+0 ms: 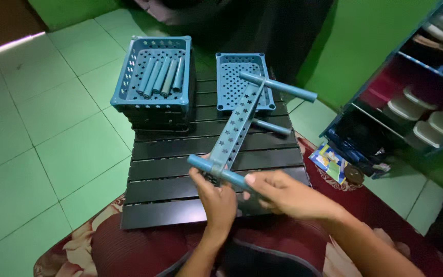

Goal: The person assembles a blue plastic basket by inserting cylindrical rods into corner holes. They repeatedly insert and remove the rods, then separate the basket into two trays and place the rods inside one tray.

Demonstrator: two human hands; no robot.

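Observation:
Both my hands hold a blue plastic rack frame (238,123), a long perforated strip with round tubes fixed across each end. My left hand (216,197) grips the near end from below. My right hand (283,192) closes over the near cross tube (216,170). The far cross tube (283,88) hangs over a shallow blue perforated tray (226,82). A second short tube (273,127) sticks out under the strip.
A low black slatted table (180,169) carries a stack of blue baskets (152,102), the top one holding several loose blue tubes (164,76). Green floor tiles lie to the left, a shelf unit (411,113) stands right, and a dark-clothed person sits beyond the table.

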